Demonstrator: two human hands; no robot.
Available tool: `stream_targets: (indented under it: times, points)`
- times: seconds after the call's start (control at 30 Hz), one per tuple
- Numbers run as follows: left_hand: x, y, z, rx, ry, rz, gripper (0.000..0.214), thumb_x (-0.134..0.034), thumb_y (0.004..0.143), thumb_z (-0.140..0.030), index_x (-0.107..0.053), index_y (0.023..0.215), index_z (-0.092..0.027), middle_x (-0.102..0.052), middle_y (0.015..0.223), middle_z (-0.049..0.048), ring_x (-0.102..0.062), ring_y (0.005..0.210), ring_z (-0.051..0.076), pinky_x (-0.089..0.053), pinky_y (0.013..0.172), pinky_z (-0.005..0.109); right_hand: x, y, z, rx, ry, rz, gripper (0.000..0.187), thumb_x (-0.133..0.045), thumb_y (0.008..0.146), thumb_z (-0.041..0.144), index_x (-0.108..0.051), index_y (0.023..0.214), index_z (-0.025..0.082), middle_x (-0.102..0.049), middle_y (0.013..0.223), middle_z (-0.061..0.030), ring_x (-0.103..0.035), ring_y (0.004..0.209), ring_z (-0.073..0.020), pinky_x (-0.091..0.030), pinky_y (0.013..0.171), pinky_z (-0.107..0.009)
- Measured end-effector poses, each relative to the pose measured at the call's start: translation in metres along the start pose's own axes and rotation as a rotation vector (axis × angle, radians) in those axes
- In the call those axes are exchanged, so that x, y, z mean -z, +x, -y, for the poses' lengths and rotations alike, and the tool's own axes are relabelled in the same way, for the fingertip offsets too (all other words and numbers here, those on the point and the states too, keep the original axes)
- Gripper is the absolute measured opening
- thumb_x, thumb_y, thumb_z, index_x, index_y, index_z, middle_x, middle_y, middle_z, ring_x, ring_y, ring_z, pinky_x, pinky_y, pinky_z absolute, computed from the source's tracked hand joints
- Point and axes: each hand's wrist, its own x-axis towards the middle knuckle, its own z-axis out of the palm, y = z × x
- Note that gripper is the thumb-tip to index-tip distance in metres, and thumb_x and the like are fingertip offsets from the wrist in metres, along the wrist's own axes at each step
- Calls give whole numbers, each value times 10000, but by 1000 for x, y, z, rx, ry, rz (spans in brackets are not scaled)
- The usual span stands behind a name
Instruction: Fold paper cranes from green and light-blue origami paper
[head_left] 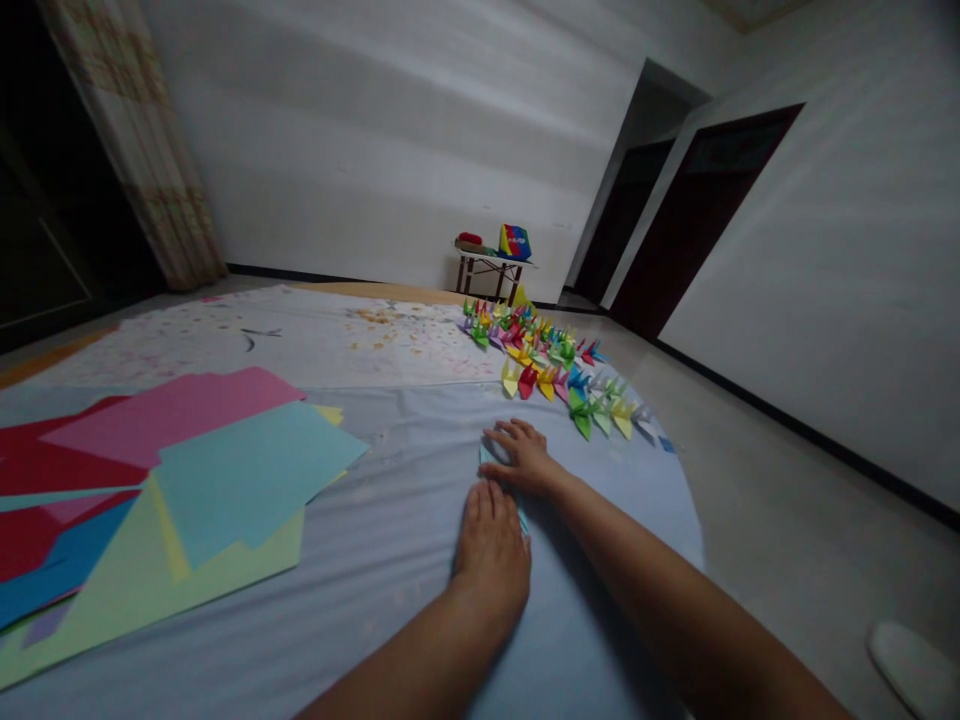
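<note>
Both hands rest on a small light-blue paper piece (486, 456) lying on the pale blue sheet (390, 540) spread over the floor. My left hand (491, 545) lies flat, fingers together and stretched out, covering the near part of the paper. My right hand (523, 457) presses down on the paper's far end with fingers spread. Only thin slivers of the paper show between and beside the hands. Just beyond my right hand stand rows of several folded paper cranes (551, 360) in many colours.
A loose stack of large coloured paper sheets (172, 480) lies at the left. A patterned white cloth (300, 335) lies beyond. A small table (491, 265) with colourful items stands against the far wall. Dark doorways (697, 220) open at right; a white slipper (911, 665) lies on bare floor.
</note>
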Motion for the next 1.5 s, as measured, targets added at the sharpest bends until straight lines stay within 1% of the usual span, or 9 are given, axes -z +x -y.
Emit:
stream_targets:
  times: [0.2, 0.33, 0.57, 0.77, 0.87, 1.0, 1.2, 1.37, 1.5]
  points:
    - [-3, -8, -7, -2, 79, 61, 557, -349, 847, -401, -380, 1307, -89, -336, 1386, 137, -216, 1302, 296, -188, 1063, 441, -3, 8, -2, -24, 30, 52, 643, -485, 705, 648, -397, 1273, 359, -328, 1377, -51, -229, 1246, -296, -192, 963, -483]
    - [-2, -16, -12, -52, 101, 115, 575, -354, 845, -411, -387, 1297, -57, -329, 1380, 172, -213, 1298, 311, -204, 1062, 444, -2, 10, -5, -14, 54, 50, 666, -478, 673, 691, -419, 1253, 371, -337, 1365, -49, -241, 1228, -309, -195, 951, -492]
    - [2, -18, -9, -63, 44, 111, 567, -286, 864, -425, -391, 1303, -82, -321, 1385, 183, -220, 1292, 333, -216, 1041, 494, -3, 26, -7, -32, 47, -64, 533, -494, 729, 610, -496, 1185, 334, -457, 1223, -73, -349, 1109, -284, -273, 876, -452]
    - [12, -11, -4, -47, -1, 119, 491, -303, 866, -409, -465, 1262, -168, -403, 1352, 154, -315, 1258, 322, -212, 1017, 539, 11, 31, -12, -20, 82, -135, 432, -422, 825, 518, -522, 1169, 278, -518, 1134, -88, -372, 1078, -266, -286, 864, -422]
    - [13, -9, -3, -37, -8, 110, 464, -312, 869, -396, -486, 1243, -186, -420, 1343, 147, -323, 1253, 322, -197, 1016, 550, 18, 16, -20, 68, 142, -105, 560, -510, 734, 592, -483, 1208, 294, -488, 1181, -71, -356, 1102, -267, -277, 885, -420]
    - [12, -10, -5, -40, 11, 119, 486, -317, 865, -398, -470, 1257, -154, -408, 1344, 169, -304, 1261, 330, -180, 1025, 545, 15, -3, -27, 127, 168, 53, 792, -633, 557, 648, -446, 1241, 296, -435, 1242, -84, -334, 1127, -287, -261, 905, -437]
    - [12, -14, -8, -56, 14, 182, 600, -325, 846, -459, -377, 1309, -80, -289, 1391, 202, -176, 1299, 349, -157, 1043, 533, 7, -1, -32, 88, 208, 29, 852, -651, 478, 680, -458, 1226, 319, -430, 1236, -74, -323, 1134, -288, -250, 915, -437]
    - [13, -17, -8, -75, 1, 223, 669, -322, 831, -506, -322, 1328, -58, -204, 1408, 214, -95, 1306, 349, -126, 1053, 532, 8, 7, -39, 32, 211, 5, 757, -661, 539, 626, -492, 1201, 300, -460, 1209, -73, -351, 1107, -273, -274, 897, -422]
    - [9, -20, -7, -95, 7, 225, 685, -308, 829, -521, -312, 1332, -56, -186, 1412, 215, -72, 1307, 348, -107, 1054, 536, 10, 9, -33, 19, 252, -86, 507, -586, 710, 522, -566, 1127, 235, -560, 1070, -81, -440, 1014, -229, -323, 851, -352]
